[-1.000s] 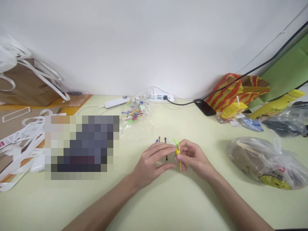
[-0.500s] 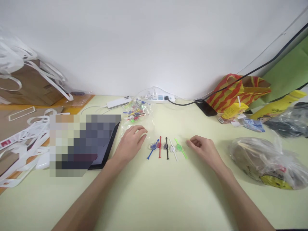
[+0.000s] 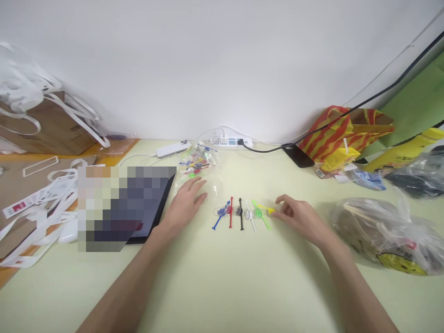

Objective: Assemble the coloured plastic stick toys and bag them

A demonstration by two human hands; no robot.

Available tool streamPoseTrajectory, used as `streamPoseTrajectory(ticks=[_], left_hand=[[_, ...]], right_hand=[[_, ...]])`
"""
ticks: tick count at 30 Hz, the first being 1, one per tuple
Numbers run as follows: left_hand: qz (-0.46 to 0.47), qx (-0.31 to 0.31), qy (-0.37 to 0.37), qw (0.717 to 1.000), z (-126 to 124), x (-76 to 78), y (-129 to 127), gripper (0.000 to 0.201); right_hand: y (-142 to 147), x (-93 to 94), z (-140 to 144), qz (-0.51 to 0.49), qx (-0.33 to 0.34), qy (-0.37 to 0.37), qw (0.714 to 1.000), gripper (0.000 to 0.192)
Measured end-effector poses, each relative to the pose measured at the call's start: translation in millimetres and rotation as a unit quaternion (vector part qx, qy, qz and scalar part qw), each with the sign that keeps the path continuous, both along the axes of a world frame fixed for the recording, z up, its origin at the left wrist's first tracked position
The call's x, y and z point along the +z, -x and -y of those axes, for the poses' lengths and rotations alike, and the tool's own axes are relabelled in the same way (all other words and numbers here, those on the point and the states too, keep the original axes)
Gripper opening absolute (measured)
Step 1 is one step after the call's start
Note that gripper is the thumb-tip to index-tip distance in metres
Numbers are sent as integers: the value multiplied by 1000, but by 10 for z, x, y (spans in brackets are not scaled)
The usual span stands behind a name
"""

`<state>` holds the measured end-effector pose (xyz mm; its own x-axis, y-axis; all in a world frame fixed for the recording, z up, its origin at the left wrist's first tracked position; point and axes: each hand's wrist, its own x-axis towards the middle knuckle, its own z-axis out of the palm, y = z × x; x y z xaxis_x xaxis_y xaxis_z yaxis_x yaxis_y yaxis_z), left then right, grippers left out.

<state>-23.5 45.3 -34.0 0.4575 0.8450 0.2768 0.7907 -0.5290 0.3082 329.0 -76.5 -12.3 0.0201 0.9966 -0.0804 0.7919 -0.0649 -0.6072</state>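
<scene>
Crowding spread left hand [image 3: 183, 203]: tablet [image 3: 140, 208], clear bag [image 3: 211, 163] | right hand [image 3: 298, 215] at yellow spinner [image 3: 270, 211], grip unclear | bagged bundle [image 3: 385, 236] farther right

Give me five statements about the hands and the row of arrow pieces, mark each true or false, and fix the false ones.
1. The black arrow piece lies between the red arrow piece and the white arrow piece. True.
2. The green arrow piece is at the left end of the row. False: the blue arrow piece is.
3. Of the two hands, the right hand is nearer the yellow arrow piece. True.
4. The left hand is holding the red arrow piece. False: the left hand holds no arrow piece.
5. More coloured pieces lie with the clear plastic bag. True.
</scene>
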Motion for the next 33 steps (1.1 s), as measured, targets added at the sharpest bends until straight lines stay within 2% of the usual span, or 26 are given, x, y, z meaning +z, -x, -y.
streamPoseTrajectory(ticks=[4, 7, 14, 22, 26, 29, 33], left_hand=[[-80, -15, 30, 996, 21, -55, 1, 50], [-110, 1, 47, 993, 69, -53, -28, 50], [-108, 26, 108, 988, 88, -11, 9, 55], [-100, 24, 104, 989, 129, -15, 79, 58], [-95, -11, 85, 992, 130, 7, 92, 58], [-79, -48, 88, 992, 101, 22, 101, 58], [-56, -47, 68, 995, 61, -12, 81, 45]], right_hand=[[-39, 9, 12, -24, 1, -2, 1000, 21], [-44, 19, 13, -4, 4, -15, 1000, 22], [-35, -4, -8, 9, 9, -22, 1000, 26], [-69, -9, -30, -2, -13, -40, 999, 29], [-102, 6, -40, -11, -49, -74, 996, 29], [-110, -8, -37, -46, -81, -103, 990, 32], [-21, -13, -50, -165, -104, -134, 972, 38]])
